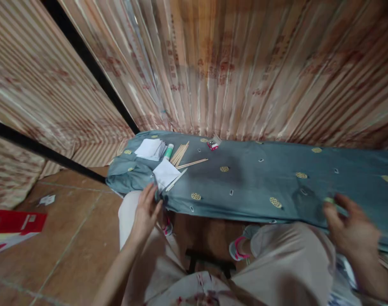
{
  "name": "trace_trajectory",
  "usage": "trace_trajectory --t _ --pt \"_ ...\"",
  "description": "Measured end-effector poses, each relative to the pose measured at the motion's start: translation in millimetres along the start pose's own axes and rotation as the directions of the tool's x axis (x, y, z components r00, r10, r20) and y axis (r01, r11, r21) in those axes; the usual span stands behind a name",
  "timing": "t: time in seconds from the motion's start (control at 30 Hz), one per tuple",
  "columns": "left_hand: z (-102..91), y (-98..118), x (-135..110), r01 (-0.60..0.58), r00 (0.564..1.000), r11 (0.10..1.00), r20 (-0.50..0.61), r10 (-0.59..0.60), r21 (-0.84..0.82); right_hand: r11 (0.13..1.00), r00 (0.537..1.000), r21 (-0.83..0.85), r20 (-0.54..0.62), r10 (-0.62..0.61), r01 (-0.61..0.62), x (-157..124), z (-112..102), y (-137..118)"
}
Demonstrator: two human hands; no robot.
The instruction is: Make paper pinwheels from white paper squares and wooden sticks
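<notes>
My left hand (146,210) lies at the near edge of a low table covered in grey-blue patterned cloth (251,178), fingers stretched toward a folded white paper (165,173) with a thin stick beside it. My right hand (350,227) is blurred at the right near edge, fingers curled around a small green thing (329,200) that I cannot make out. A stack of white papers (150,149), a green-and-white glue tube (168,151) and several wooden sticks (183,155) lie at the table's left end.
A small red-and-white item (212,145) sits near the back edge. Striped curtains (232,63) hang behind and to the left. My knees (286,250) are under the table edge. A red box (12,223) and paper scrap (46,199) lie on the tiled floor.
</notes>
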State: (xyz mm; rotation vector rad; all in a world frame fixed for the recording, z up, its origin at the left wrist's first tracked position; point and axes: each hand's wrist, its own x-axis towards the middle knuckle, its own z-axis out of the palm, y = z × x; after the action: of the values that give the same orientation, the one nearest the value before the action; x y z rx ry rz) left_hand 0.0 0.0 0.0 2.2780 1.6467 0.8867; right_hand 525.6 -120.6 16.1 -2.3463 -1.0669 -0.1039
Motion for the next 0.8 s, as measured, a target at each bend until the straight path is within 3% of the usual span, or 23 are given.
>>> trace_trajectory --t 0.1,0.2,0.3,0.4,0.53,0.67,0.8 --pt "-11.1 -36.7 22.0 0.051 0.999 0.996 0.007 -0.052 0.073 0.960 0.958 0.021 0.062 -0.278 0.278 6.9 55.8 -48.2" --pt "-10.9 -64.8 47.4 0.069 0.996 0.994 0.049 -0.073 0.088 0.903 0.899 -0.007 0.099 -0.428 0.430 6.9 90.4 -76.8" --pt "-7.1 -84.8 75.1 0.042 0.997 0.991 0.055 -0.049 0.129 0.851 0.847 -0.082 0.183 -0.498 0.518 0.6 110.3 -92.1" --pt "-5.5 -99.8 102.4 0.051 0.995 0.974 0.073 -0.068 0.220 0.845 0.847 -0.107 0.164 -0.506 0.525 -10.9 120.8 -109.1" --pt "-8.9 -115.2 127.8 0.077 0.993 0.966 0.071 -0.097 0.246 0.795 0.777 0.116 0.169 -0.607 0.596 -28.9 131.4 -155.1" --pt "-15.3 -126.8 134.7 0.115 0.990 0.958 0.049 -0.132 0.263 0.677 0.654 0.361 0.206 -0.728 0.641 -38.0 143.7 -242.1" --pt "-21.6 -134.3 125.5 0.160 0.986 0.956 -0.007 -0.164 0.247 0.570 0.505 0.521 0.278 -0.817 0.635 -31.0 161.9 -364.5"
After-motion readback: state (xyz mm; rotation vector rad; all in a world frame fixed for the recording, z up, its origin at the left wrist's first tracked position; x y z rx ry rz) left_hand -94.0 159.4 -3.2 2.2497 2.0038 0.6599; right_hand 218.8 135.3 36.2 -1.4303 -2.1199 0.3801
